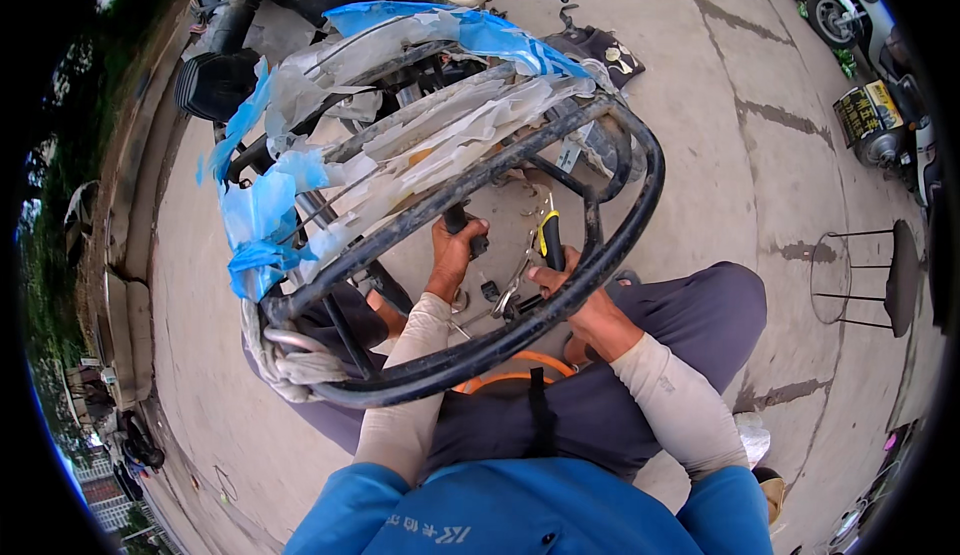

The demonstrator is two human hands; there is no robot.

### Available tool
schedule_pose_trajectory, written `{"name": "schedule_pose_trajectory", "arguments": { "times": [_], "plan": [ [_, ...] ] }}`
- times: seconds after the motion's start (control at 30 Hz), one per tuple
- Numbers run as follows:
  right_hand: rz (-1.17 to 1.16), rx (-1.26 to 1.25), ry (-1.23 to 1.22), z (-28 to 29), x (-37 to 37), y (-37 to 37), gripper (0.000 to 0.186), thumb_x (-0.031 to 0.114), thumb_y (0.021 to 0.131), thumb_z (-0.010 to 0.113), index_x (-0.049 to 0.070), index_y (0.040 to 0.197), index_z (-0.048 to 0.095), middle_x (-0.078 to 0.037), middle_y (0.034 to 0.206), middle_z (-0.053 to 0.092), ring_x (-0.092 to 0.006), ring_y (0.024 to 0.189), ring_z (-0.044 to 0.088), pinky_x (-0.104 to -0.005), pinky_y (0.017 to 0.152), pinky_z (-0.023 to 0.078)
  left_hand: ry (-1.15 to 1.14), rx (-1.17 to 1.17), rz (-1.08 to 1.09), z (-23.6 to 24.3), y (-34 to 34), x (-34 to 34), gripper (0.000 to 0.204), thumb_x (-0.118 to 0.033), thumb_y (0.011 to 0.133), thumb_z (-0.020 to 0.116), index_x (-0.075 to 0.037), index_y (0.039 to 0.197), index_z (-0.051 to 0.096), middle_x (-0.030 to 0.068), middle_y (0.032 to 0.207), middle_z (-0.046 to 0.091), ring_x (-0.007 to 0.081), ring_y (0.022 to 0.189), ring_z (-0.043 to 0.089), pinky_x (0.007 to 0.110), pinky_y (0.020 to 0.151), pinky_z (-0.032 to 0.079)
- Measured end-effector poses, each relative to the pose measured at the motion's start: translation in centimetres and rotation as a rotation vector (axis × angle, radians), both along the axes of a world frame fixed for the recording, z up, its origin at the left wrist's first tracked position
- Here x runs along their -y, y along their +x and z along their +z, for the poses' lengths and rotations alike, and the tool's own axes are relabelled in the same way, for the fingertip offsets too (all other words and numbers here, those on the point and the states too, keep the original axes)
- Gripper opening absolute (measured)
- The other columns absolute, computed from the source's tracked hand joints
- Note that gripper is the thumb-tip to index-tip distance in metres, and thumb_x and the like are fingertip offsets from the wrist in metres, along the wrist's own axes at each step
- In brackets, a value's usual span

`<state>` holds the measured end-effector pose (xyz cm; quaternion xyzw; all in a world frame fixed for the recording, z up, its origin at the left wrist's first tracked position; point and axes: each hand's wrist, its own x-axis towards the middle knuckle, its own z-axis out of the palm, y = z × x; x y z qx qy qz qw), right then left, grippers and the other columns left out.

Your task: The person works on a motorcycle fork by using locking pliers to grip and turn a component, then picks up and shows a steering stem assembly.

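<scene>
Head view: both hands are low beneath a black tubular rack, each closed on something.
Through the head camera I see my left hand (456, 253) with its fingers curled around a dark cylindrical part (456, 218), just below a straight bar of the black tubular rack (440, 204). My right hand (590, 307) grips a yellow-and-black handle (551, 239), which points up and away from me inside the rack's opening; the tool's working end I cannot make out. Small metal pieces (491, 291) lie on the concrete between the hands. Torn blue plastic (262, 213) hangs on the rack's left side, and a dark-seated stool (903, 277) stands well apart at right.
</scene>
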<state>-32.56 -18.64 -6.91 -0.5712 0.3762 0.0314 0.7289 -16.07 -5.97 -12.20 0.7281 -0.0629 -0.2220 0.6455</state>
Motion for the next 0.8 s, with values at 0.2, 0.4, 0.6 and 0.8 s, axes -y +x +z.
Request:
{"name": "schedule_pose_trajectory", "arguments": {
  "times": [0.2, 0.4, 0.6, 0.8],
  "plan": [
    [-0.060, 0.061, 0.141, 1.4, 0.1, 0.0, 0.020, 0.011, 0.086, 0.068, 0.001, 0.093, 0.051, -0.004, 0.073, 0.054, -0.0109, 0.061, 0.050, -0.0288, 0.051, 0.038, -0.023, 0.014, 0.002, 1.5, -0.6, -0.2, 0.014, -0.013, 0.074, 0.075, -0.001, 0.077, 0.068, 0.0057, 0.071, 0.067, 0.0141, 0.062, 0.061, 0.029, 0.062, 0.048],
    [-0.065, 0.094, 0.289, 1.9, 0.4, 0.0, 0.018, 0.008, 0.086, 0.068, 0.002, 0.092, 0.051, -0.002, 0.071, 0.053, -0.0085, 0.058, 0.049, -0.0244, 0.048, 0.036, -0.060, -0.028, -0.092, -2.8, 1.6, -0.8, 0.016, -0.015, 0.074, 0.074, -0.001, 0.076, 0.067, 0.0057, 0.070, 0.067, 0.0144, 0.063, 0.060, 0.029, 0.062, 0.047],
    [-0.078, 0.116, 0.287, 3.0, 0.3, 0.2, 0.014, 0.006, 0.086, 0.066, 0.000, 0.090, 0.055, -0.002, 0.071, 0.056, -0.0085, 0.059, 0.052, -0.0238, 0.048, 0.039, -0.063, -0.064, -0.143, -4.3, 2.7, -1.4, 0.014, -0.014, 0.077, 0.069, -0.001, 0.082, 0.068, 0.0074, 0.075, 0.068, 0.0160, 0.067, 0.064, 0.029, 0.066, 0.050],
    [-0.086, 0.084, 0.228, 2.3, 0.7, -0.4, 0.012, 0.009, 0.091, 0.062, -0.002, 0.095, 0.058, -0.005, 0.080, 0.063, -0.0093, 0.060, 0.054, -0.0232, 0.050, 0.042, -0.129, -0.112, -0.156, -3.3, 2.0, -1.2, 0.014, -0.015, 0.078, 0.071, -0.002, 0.083, 0.068, 0.0060, 0.077, 0.069, 0.0139, 0.066, 0.063, 0.028, 0.064, 0.050]
  ]
}}
